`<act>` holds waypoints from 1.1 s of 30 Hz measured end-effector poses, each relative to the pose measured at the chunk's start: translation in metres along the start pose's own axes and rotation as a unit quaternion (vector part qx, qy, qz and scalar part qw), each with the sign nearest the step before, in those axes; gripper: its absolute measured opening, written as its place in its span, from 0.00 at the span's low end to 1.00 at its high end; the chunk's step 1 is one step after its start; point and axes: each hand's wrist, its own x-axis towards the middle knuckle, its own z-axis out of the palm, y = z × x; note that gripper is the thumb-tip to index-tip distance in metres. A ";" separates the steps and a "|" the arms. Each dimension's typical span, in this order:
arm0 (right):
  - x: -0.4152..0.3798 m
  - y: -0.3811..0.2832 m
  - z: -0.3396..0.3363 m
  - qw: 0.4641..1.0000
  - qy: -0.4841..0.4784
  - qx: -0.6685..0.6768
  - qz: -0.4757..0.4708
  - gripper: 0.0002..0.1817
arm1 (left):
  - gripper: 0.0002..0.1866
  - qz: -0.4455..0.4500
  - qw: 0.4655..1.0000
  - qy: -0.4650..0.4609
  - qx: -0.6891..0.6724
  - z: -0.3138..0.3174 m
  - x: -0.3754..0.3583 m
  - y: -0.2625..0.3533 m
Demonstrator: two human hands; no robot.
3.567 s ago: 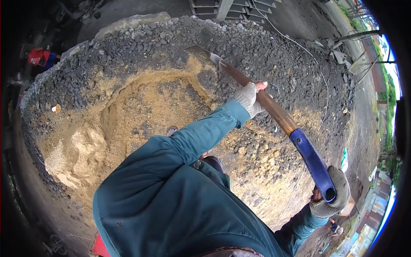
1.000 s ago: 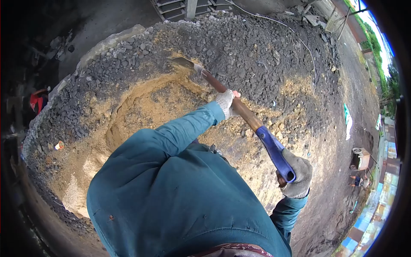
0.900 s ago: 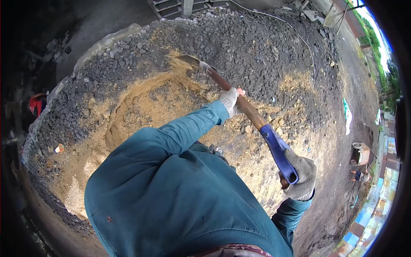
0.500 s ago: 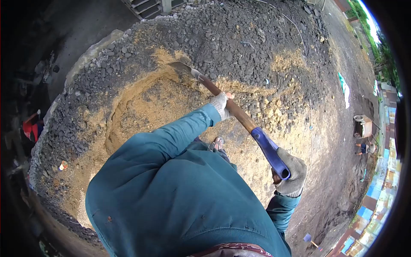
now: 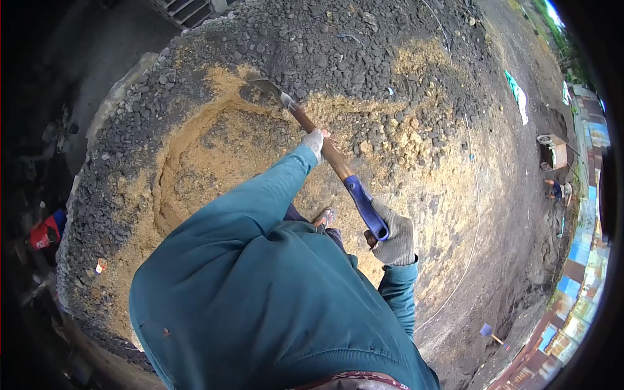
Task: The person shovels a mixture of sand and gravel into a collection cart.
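Across the middle of the view lies a shovel (image 5: pixel 336 159) with a brown wooden shaft and a blue D-shaped grip end. In a pale knitted glove, my left hand (image 5: pixel 314 142) is closed around the shaft below the metal socket. My right hand (image 5: pixel 394 239), in a grey knitted glove, wraps the blue grip near my body. The shovel's blade (image 5: pixel 266 86) meets the edge where tan sand (image 5: pixel 227 81) borders dark gravel (image 5: pixel 318 58). Below it curves a shallow dug hollow (image 5: pixel 227 146) of tan sand.
My shoe (image 5: pixel 324 218) stands on the sand under me. Another shovel (image 5: pixel 487 331) lies at the lower right. A cart (image 5: pixel 552 153) and a bent-over person (image 5: pixel 558 189) are at far right, by a patchwork metal fence (image 5: pixel 582 253). A red object (image 5: pixel 45 233) sits far left.
My right hand and the blue grip have swung left and up, closer to my body. The blade has shifted slightly left and up toward the gravel. The whole view has moved a little.
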 end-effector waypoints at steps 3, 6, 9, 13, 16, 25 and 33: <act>-0.025 0.018 0.000 1.000 0.010 0.013 -0.011 0.31 | 0.17 -0.050 0.998 0.007 -0.024 -0.024 -0.005 -0.042; -0.036 0.031 -0.013 0.992 0.084 0.045 -0.087 0.27 | 0.16 -0.068 0.997 0.025 -0.026 -0.030 -0.014 -0.075; -0.045 0.031 -0.050 0.990 0.040 -0.020 -0.135 0.30 | 0.13 -0.095 0.988 -0.013 -0.121 -0.013 -0.056 -0.081; -0.024 0.005 -0.094 0.965 -0.061 -0.117 -0.225 0.34 | 0.10 0.000 0.967 -0.146 -0.207 0.009 -0.104 -0.047; 0.008 -0.005 -0.073 0.932 -0.078 -0.173 -0.310 0.36 | 0.12 0.067 0.965 -0.128 -0.220 -0.001 -0.091 -0.002; 0.091 0.031 0.113 0.881 -0.208 -0.230 -0.357 0.27 | 0.13 0.017 0.983 0.165 -0.078 -0.127 0.021 0.048; 0.126 -0.072 -0.082 0.909 -0.077 -0.122 -0.390 0.39 | 0.10 0.004 0.964 -0.094 -0.251 -0.011 -0.156 0.108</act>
